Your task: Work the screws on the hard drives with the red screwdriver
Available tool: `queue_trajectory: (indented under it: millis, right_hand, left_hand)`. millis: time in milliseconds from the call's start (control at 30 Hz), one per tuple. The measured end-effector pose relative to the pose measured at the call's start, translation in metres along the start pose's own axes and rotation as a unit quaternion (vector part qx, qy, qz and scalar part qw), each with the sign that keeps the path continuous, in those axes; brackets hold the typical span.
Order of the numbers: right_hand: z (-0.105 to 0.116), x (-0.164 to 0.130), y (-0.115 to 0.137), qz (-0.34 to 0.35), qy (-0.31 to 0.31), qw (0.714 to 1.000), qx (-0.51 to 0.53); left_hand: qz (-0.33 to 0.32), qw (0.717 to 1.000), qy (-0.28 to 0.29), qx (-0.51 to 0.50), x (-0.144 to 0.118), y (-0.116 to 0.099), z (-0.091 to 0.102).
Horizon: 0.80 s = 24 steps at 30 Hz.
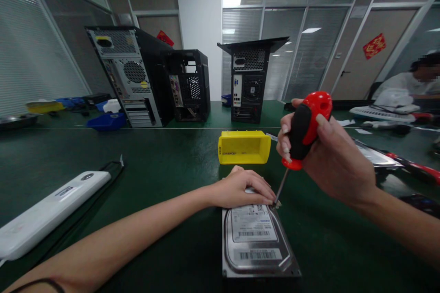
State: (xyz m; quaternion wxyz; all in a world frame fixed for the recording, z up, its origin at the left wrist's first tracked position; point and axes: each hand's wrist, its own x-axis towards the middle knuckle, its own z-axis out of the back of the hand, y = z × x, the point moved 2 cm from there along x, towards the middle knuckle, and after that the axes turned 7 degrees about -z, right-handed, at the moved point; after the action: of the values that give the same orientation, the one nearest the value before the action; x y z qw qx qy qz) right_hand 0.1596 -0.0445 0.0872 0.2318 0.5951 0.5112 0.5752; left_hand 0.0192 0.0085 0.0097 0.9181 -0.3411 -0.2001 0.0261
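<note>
A silver hard drive with a white label lies flat on the green table in front of me. Across its far end rests my left hand, the fingers together and bent over the drive, fingertips close to its far right corner. My right hand is wrapped round the red and black handle of a screwdriver. The shaft slants down and left, its tip at the far right corner of the drive, beside my left fingertips. Whether a screw sits under the tip is hidden. Beyond the drive stands a yellow bin with small dark bits inside.
Computer cases stand at the back, one with a tilted top panel. A white power strip with a black cable lies left. A blue bin is behind it. Tools lie right; another person sits far right.
</note>
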Motion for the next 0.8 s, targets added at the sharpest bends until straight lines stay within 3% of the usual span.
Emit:
queue_trajectory:
  millis: [233, 567, 800]
  right_hand:
    - [-0.003, 0.002, -0.002, 0.002, -0.02, 1.0, 0.01]
    - [0.001, 0.005, -0.004, 0.013, -0.064, 0.998, -0.003]
    - [0.001, 0.011, -0.006, -0.03, -0.033, 0.999, 0.027]
  left_hand:
    - [0.009, 1.0, -0.001, 0.0, 0.001, 0.0, 0.0]
    - [0.047, 0.996, 0.019, 0.073, -0.003, -0.007, 0.0]
    - [0.055, 0.996, -0.011, 0.076, -0.002, -0.007, -0.004]
